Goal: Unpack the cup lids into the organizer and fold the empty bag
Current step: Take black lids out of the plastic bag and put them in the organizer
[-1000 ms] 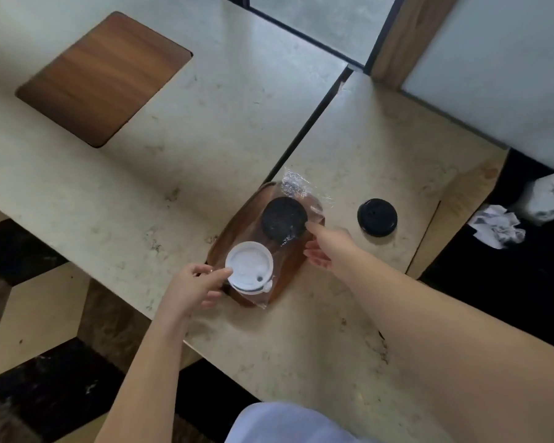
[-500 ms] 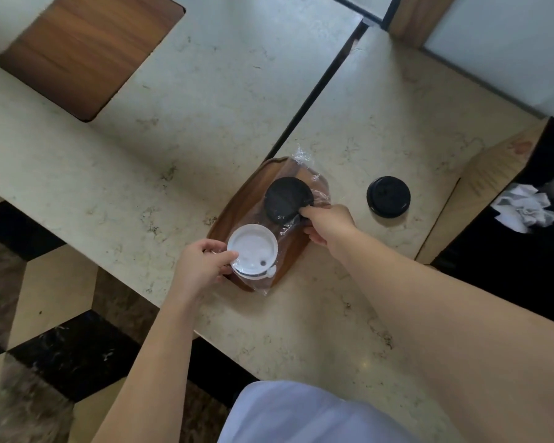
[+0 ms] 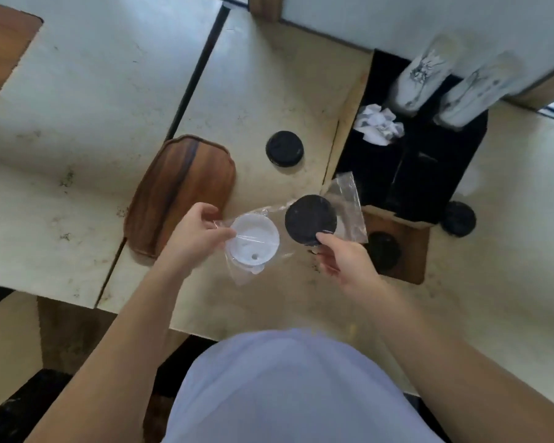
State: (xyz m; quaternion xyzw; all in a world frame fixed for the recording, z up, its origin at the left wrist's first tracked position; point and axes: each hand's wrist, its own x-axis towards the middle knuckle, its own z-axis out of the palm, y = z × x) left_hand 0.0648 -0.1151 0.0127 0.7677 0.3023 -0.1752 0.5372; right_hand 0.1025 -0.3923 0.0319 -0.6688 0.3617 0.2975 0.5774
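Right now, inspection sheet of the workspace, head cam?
Surface: pale stone counter, stained, with a dark seam.
Job's things: clear bag held off the counter, white lid and black lid inside; black organizer to the right.
Clutter: wooden tray; loose black lid; crumpled paper in the organizer.
Grippers: left hand pinches the bag's left end; right hand grips it at the black lid.
Cables: nothing seen.
Surroundings: white wall behind, dark floor below.
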